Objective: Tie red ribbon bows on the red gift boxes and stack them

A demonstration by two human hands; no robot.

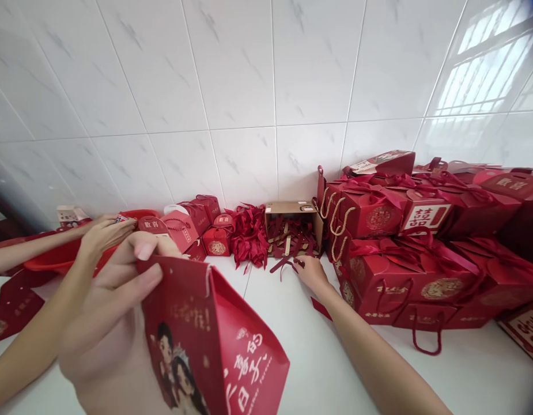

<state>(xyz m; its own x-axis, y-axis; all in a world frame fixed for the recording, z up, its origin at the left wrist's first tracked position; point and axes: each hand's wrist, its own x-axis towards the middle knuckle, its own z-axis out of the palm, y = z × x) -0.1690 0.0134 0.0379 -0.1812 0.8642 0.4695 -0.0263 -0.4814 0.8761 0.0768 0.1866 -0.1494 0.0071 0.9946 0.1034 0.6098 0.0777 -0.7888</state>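
Note:
Close to the camera, my left hand [114, 311] is closed on a red gift box [180, 328], its thumb and fingers at the top edge. The box carries a cartoon couple on one face and white writing on the slanted side. Farther out, my right hand [312, 275] pinches a dark red ribbon [284, 264] by the front of an open cardboard carton [294, 208]. More dark ribbons with gold tags [287, 239] fill the carton. A pile of bright red ribbon bows [250, 236] lies just left of it.
At left, another person's hands [106, 233] work over a red plastic basin [48, 262]. Small red boxes [216, 239] stand along the tiled wall [244, 167]. Stacked red gift boxes [408, 271] with ribbons and rope handles line the right side of the white table [275, 311].

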